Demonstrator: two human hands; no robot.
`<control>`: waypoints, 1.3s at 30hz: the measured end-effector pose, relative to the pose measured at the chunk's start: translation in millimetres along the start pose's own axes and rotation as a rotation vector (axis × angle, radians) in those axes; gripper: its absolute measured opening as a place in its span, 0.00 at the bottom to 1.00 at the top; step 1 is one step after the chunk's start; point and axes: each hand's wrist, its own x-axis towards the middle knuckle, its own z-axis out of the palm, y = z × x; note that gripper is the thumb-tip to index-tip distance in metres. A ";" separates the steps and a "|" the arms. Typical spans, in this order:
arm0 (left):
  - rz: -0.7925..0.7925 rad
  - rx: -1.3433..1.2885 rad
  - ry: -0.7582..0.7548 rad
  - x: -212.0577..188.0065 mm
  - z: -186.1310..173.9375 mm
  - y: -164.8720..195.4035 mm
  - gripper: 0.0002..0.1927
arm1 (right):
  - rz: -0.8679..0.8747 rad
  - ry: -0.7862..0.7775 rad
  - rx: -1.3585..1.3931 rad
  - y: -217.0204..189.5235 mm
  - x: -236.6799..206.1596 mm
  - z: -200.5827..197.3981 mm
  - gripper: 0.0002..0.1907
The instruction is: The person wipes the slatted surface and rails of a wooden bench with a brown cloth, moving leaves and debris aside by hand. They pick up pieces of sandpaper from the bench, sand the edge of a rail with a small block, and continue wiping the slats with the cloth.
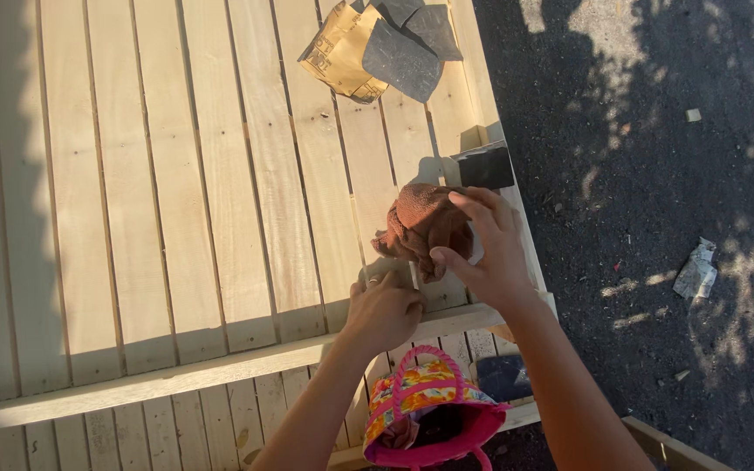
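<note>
My right hand (489,253) grips a crumpled reddish-brown cloth (421,220) and presses it on the pale wooden slat panel (176,201) near its right edge. My left hand (384,310) sits just below it, fingers curled against the slats beside the cross rail (220,371), touching the wood; whether it pinches something small I cannot tell. Both forearms reach up from the bottom of the view.
Several sandpaper sheets (381,48), tan and dark grey, lie at the panel's top. A dark sanding block (486,167) rests at the right edge. A pink floral bag (425,410) stands open below my hands. Dark asphalt (656,218) with paper scraps lies to the right.
</note>
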 end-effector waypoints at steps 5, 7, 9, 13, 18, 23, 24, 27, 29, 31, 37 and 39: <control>-0.095 -0.018 0.062 9.1 8.5 -2.7 0.13 | 0.095 -0.230 -0.088 -20.8 36.3 25.6 0.31; -0.082 0.067 0.296 13.2 13.3 -9.3 0.22 | 0.217 0.010 0.117 -10.4 46.6 14.1 0.31; 0.058 0.174 0.501 16.5 17.3 -16.9 0.26 | 0.344 0.199 0.384 2.1 38.7 -8.4 0.31; 0.509 0.189 0.528 12.3 15.0 -30.3 0.11 | 0.343 0.484 0.575 15.2 -2.4 -43.1 0.30; 0.049 -0.028 0.400 -7.6 3.7 -24.6 0.15 | 0.287 0.034 0.071 -29.6 -15.4 -7.8 0.30; -0.112 -0.170 0.924 -29.9 -10.4 -23.7 0.25 | 0.209 -0.216 0.423 -67.0 58.3 -7.8 0.30; -0.097 -0.153 0.971 -33.6 -14.7 -28.7 0.25 | 0.111 -0.053 0.394 -65.0 65.8 -21.5 0.31; -0.098 -0.112 1.080 -46.3 -25.8 -43.3 0.27 | 0.047 0.360 0.261 -59.1 59.6 -53.0 0.31; -0.116 -0.102 1.104 -51.0 -30.3 -48.8 0.28 | -0.023 0.676 0.250 -70.4 43.1 -41.1 0.30; -0.130 -0.104 1.074 -56.5 -31.1 -48.6 0.30 | -0.005 0.265 0.049 -77.9 32.9 -25.6 0.33; -0.188 -0.126 0.971 -71.1 -41.5 -38.9 0.35 | 0.061 0.240 0.082 -63.8 58.0 -113.4 0.27; -0.161 -0.151 0.985 -72.2 -46.5 -35.4 0.36 | -0.052 0.479 0.160 -57.7 60.2 -165.2 0.23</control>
